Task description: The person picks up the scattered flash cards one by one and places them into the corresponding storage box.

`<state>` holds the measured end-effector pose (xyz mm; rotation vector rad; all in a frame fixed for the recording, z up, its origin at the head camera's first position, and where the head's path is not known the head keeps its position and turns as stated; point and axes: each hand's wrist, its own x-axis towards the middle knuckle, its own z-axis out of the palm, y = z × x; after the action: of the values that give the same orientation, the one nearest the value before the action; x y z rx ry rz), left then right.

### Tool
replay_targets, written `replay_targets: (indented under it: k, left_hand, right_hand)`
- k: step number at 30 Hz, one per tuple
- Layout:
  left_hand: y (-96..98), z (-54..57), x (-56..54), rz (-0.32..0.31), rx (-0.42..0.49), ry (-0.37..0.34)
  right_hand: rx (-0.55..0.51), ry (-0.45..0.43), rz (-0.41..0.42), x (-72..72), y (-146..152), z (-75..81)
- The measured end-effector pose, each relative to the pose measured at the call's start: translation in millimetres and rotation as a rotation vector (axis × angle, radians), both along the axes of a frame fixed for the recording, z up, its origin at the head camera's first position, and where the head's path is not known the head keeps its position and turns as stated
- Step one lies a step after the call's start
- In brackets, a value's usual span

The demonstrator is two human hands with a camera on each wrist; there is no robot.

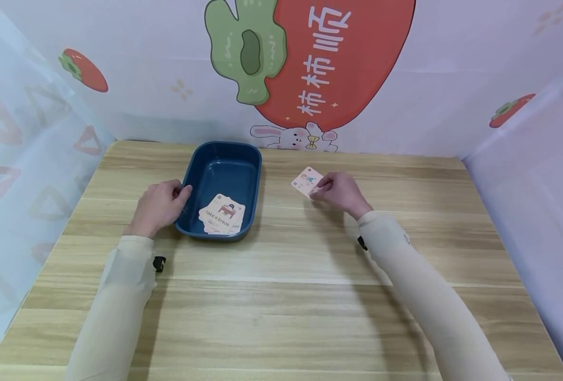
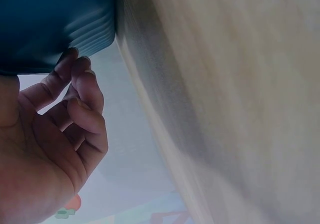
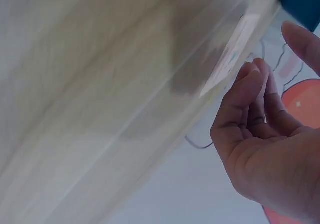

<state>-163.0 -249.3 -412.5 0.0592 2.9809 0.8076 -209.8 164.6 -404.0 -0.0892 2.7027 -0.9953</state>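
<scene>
At the left, a dark blue rectangular tray (image 1: 257, 185) stands on the table with a few overlapping picture cards (image 1: 221, 214) in its near end; the top one reads "take a break". My left hand (image 1: 160, 203) pinches the tray's left rim, thumb over the edge and bent fingers (image 2: 90, 83) against the outer wall. To the right of the tray, a single white picture card (image 1: 304, 180) lies on the wooden table. My right hand (image 1: 341, 193) hovers over the card's right corner, hiding part of its print. In the right wrist view its thumb stands apart from the bent fingers (image 3: 245, 88).
The wood-grain table (image 1: 262, 317) ends at the back against a white cloth (image 1: 157, 69) printed with a large red persimmon and a rabbit. More patterned cloth (image 1: 538, 201) hangs along both sides. Black straps show at both wrists.
</scene>
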Motion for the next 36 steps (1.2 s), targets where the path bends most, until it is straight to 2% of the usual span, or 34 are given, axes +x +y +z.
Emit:
replay_targets:
  k: [6, 10, 16, 26, 36]
  left_hand:
    - [0.1, -1.8, 0.3, -0.003, 0.002, 0.001]
    - [0.0, -2.6, 0.2, -0.002, 0.002, 0.001]
    - [0.2, -3.0, -0.1, -0.007, 0.006, 0.003]
    - [-0.6, -4.4, -1.1, -0.007, 0.001, 0.013]
    - [0.5, 0.4, 0.0, -0.005, -0.002, 0.001]
  right_hand:
    - [0.047, -0.068, -0.056, -10.4, 6.4, -1.5]
    - [0.066, -0.076, -0.068, -13.5, 8.1, -3.9]
    - [0.081, -0.079, -0.088, -17.7, 10.5, -6.9]
    - [0.124, -0.077, -0.074, -23.6, 12.5, -14.0]
    - [0.164, -0.054, -0.071, -24.7, 7.1, -13.2]
